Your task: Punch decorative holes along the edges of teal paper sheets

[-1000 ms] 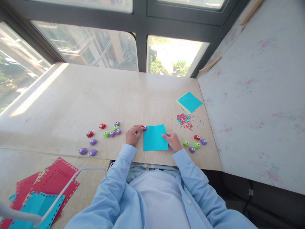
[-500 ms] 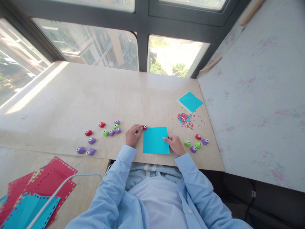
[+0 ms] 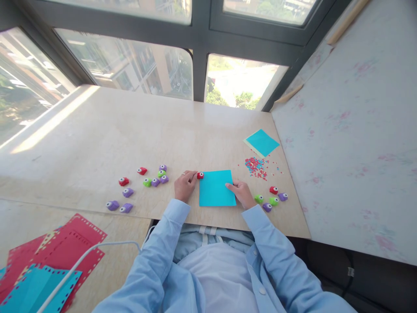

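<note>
Left hand (image 3: 184, 185) pinches a red punch (image 3: 200, 175) at the blue paper's (image 3: 216, 188) top-left corner; right hand (image 3: 241, 193) presses the paper's right edge flat, holding nothing

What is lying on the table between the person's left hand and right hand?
In the head view, the blue paper square lies between the left hand and the right hand, with a small red punch at its upper left corner.

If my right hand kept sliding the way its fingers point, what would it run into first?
The right hand points left across the blue paper sheet, which its fingers already touch. Beyond the sheet's far edge, it would probably meet the small red punch held by the left hand.
</note>
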`<action>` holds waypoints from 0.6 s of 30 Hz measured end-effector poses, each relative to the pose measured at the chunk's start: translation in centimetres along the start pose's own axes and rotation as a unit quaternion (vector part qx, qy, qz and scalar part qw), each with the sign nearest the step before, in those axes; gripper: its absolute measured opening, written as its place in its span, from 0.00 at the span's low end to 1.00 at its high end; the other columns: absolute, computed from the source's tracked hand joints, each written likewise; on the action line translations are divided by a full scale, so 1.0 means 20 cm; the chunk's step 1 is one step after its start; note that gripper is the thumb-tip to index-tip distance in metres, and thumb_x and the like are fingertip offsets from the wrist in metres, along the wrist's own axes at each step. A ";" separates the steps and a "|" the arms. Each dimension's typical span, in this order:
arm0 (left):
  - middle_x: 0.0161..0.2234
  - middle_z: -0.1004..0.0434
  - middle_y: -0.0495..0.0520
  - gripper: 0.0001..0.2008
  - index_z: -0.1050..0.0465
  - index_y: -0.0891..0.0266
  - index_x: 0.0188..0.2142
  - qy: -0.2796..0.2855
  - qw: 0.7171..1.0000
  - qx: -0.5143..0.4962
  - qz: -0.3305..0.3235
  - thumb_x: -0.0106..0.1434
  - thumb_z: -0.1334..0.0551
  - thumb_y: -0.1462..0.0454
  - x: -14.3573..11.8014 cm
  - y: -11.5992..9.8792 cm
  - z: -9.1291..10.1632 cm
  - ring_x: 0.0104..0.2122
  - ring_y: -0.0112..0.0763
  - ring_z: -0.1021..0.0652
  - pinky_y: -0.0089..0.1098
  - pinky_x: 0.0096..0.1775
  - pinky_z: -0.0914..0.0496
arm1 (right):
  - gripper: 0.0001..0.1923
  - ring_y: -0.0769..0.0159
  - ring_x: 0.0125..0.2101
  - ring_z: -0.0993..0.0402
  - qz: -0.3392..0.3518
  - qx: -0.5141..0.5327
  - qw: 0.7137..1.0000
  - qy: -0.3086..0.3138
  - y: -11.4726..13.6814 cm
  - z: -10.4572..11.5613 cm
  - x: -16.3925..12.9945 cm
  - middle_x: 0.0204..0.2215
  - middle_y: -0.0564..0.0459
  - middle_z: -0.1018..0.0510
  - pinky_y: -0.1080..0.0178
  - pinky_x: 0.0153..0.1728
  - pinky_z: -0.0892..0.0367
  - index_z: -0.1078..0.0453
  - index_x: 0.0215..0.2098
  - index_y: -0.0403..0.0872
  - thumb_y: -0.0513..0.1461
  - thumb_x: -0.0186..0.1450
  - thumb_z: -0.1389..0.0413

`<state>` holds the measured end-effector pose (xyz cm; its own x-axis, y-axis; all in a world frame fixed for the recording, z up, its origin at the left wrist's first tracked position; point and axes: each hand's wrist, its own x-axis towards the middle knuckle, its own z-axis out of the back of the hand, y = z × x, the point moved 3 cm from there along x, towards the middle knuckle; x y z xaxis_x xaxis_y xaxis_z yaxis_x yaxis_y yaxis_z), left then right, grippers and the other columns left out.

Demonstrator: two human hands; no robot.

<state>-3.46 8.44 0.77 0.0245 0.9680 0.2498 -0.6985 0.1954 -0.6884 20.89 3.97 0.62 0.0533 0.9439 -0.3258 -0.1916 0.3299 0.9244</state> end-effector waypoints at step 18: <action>0.36 0.20 0.52 0.08 0.22 0.59 0.37 0.011 0.999 0.017 0.039 0.65 0.41 0.62 0.01 -0.02 0.01 0.32 0.30 0.24 0.29 0.33 0.36 | 0.21 0.73 0.19 0.50 0.025 -0.032 0.998 0.037 0.00 0.01 0.01 0.17 0.62 0.43 0.67 0.20 0.53 0.36 0.24 0.46 0.55 0.58 0.42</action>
<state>-3.35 8.60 1.32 -0.0159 0.9832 0.1816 -0.7231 0.1141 -0.6813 21.03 4.07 0.55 -0.0302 0.9550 -0.2951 -0.2551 0.2781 0.9261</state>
